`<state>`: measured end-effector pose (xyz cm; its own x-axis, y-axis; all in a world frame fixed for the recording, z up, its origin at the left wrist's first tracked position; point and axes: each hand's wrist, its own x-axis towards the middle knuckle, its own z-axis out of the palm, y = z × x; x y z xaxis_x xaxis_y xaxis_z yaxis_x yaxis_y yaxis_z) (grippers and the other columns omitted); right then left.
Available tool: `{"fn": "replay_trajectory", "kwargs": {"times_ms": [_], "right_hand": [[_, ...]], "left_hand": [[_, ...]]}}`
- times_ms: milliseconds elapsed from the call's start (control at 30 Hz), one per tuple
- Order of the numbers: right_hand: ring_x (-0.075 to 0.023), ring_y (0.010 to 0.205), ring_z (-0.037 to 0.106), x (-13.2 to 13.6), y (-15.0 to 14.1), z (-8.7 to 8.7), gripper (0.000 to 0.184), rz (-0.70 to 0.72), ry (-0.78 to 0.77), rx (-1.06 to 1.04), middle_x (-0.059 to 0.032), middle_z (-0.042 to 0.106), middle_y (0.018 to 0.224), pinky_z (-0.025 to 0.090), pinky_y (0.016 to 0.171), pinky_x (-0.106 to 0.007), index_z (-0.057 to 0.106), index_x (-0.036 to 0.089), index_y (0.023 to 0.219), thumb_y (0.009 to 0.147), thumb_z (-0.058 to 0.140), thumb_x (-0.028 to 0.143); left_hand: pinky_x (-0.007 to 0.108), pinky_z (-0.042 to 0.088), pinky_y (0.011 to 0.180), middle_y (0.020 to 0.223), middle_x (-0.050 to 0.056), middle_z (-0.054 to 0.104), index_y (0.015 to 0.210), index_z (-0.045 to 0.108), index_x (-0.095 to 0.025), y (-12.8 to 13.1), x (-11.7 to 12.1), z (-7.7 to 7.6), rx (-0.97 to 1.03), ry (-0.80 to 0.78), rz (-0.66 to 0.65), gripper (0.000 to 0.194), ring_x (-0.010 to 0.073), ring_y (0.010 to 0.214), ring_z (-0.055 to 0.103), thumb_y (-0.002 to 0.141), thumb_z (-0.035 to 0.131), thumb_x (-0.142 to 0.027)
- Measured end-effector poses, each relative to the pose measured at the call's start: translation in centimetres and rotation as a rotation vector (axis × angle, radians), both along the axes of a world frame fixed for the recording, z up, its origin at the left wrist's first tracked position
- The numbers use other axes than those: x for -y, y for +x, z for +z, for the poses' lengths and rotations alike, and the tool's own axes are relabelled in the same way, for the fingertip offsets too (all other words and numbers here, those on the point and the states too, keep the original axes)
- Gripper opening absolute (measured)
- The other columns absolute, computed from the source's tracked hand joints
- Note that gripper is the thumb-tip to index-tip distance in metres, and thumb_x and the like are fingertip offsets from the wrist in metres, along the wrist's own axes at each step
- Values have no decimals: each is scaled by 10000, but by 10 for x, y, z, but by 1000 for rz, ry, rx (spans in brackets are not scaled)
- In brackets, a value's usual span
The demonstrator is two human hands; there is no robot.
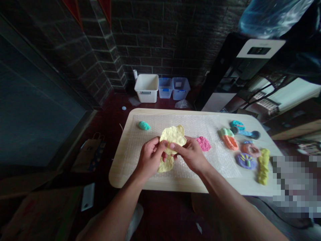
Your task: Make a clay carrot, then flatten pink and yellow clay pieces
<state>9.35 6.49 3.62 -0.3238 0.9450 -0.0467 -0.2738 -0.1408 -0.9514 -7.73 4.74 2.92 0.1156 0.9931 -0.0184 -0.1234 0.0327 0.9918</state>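
A thin, uneven sheet of pale yellow modelling clay is held up over the table between both hands. My left hand pinches its lower left edge, thumb on top. From the other side my right hand grips it, with the thumb pressed on the near face. Another part of yellow clay shows below the fingers; whether it joins the held sheet is hidden. A bumpy pink clay lump lies just beyond my right hand. Farther left rests a small teal clay lump.
Bubble wrap covers much of the pale wooden table. Several coloured clay shapes, among them a yellow twisted strip and a purple disc, lie at the right. Behind stand a white bin, clear boxes and a water dispenser.
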Motion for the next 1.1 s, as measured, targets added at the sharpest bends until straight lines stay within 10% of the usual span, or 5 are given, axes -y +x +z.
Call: {"fn": "replay_trajectory", "kwargs": {"times_ms": [767, 1100], "right_hand": [[-124, 549, 598, -4, 2, 3, 303, -62, -86, -43, -42, 735, 663, 484, 527, -258, 796, 138, 722, 677, 999, 359], [-151, 659, 681, 1, 2, 2, 286, -16, -16, 53, -63, 788, 800, 556, 617, -273, 828, 143, 896, 806, 927, 397]], "left_hand": [[264, 504, 627, 694, 8, 638, 809, 652, -176, 3, -1, 6, 151, -48, -33, 341, 144, 618, 613, 956, 721, -476], [227, 457, 568, 631, 2, 642, 721, 647, -170, -2, 0, 3, -38, -7, 27, 331, 137, 582, 618, 873, 824, -405]]}}
